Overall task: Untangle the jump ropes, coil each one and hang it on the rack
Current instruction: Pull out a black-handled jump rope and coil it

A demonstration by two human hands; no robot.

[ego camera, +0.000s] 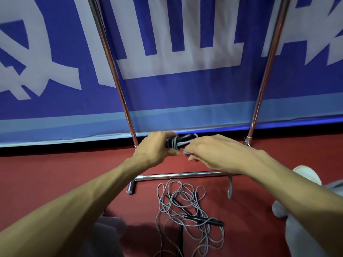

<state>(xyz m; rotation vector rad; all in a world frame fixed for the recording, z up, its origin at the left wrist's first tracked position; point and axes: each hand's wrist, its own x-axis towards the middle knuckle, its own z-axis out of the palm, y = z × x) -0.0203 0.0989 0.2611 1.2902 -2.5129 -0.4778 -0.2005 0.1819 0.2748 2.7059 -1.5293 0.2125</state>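
The jump rope bundle [182, 140] is held in the air between the two hands, in front of the foot of the rack [176, 176] and above the red floor [55, 175]. Its black handles lie side by side with their long axis close to horizontal, running left to right and rising a little toward the right end, which points at the rack's right upright. Grey cord is wound crosswise around the handles near their left end.

The left hand [155, 148] reaches in from the lower left with its back facing up, and its fingers [171, 135] are curled around the left end of the bundle, gripping it. The right hand [213, 153] comes in from the lower right, palm down, wrist higher than the knuckles. Its fingers [192, 150] pinch a strand of the grey cord just below the bundle. A slack loop of cord [230, 188] hangs down beneath the right wrist.

The tangled ropes [182, 210], grey cord with black handles among the loops, lie on the floor below the hands, just in front of the rack's base bar. The rack's two chrome uprights rise against a blue banner [185, 89] with large white characters. A white shoe [308, 175] shows at the right.
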